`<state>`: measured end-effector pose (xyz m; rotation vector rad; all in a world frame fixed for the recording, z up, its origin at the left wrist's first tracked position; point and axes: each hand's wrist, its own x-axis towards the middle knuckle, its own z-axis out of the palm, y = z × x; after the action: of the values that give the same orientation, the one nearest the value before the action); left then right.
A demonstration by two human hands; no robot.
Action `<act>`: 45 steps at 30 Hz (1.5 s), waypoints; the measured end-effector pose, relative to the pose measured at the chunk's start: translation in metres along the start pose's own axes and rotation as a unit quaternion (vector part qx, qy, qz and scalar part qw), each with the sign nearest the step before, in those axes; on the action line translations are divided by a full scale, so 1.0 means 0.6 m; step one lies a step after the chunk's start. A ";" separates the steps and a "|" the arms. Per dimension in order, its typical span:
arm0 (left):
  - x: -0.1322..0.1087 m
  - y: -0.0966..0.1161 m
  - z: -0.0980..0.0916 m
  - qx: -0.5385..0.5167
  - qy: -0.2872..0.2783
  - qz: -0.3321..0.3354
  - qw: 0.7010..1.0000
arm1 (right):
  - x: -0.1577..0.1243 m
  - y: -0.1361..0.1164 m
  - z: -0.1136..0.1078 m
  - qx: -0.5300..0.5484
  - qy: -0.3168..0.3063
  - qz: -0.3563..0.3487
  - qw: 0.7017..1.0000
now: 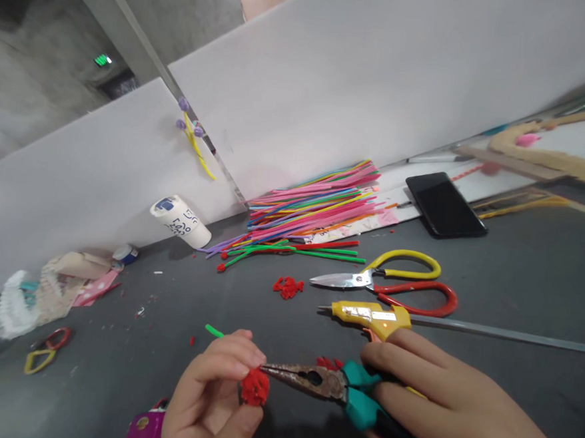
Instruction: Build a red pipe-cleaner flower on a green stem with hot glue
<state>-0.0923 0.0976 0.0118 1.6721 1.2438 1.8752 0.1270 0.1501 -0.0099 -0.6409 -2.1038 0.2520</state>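
Note:
Between the thumb and fingers of my left hand is a red pipe cleaner flower. A green stem end shows just behind those fingers. My right hand is wrapped around the teal and black handles of long-nose pliers. The rusty tips of the pliers touch the upper edge of the red flower. Past my right hand lies a yellow hot glue gun with a long clear glue stick. Some red pieces show partly behind the pliers.
Scissors with yellow and red handles lie beyond the glue gun, beside a red curled piece. Colourful pipe cleaners, a black phone and a white paper cup stand along the partition. Small scissors lie at left.

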 end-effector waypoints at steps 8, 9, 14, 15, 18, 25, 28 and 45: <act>-0.002 0.002 -0.002 0.003 -0.011 -0.010 1.000 | -0.015 -0.004 0.006 -0.194 0.033 -0.072 0.978; -0.001 0.003 -0.002 0.005 -0.013 -0.009 1.000 | -0.018 -0.006 0.006 -0.208 0.030 -0.070 0.975; -0.004 0.008 0.000 0.008 -0.009 -0.040 0.999 | -0.025 -0.015 -0.001 -0.249 -0.007 -0.075 0.966; -0.005 0.007 -0.001 0.006 -0.010 -0.051 0.999 | -0.025 -0.016 -0.001 -0.255 -0.014 -0.076 0.964; -0.009 0.005 -0.002 -0.006 -0.013 -0.056 0.998 | -0.026 -0.013 0.002 -0.253 -0.008 -0.072 0.965; -0.016 -0.003 -0.012 -0.014 0.015 -0.073 0.997 | -0.011 0.002 -0.004 -0.103 0.011 -0.015 0.994; -0.014 -0.003 -0.009 -0.018 0.019 -0.058 0.998 | -0.004 0.003 -0.007 -0.008 0.015 0.056 0.998; -0.012 0.013 0.013 -0.080 0.159 -0.219 0.959 | 0.029 0.005 -0.021 0.233 -0.134 0.288 0.919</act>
<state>-0.0808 0.0909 0.0124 0.9368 1.3988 1.9371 0.1300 0.1611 0.0086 -0.9550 -1.9445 1.1900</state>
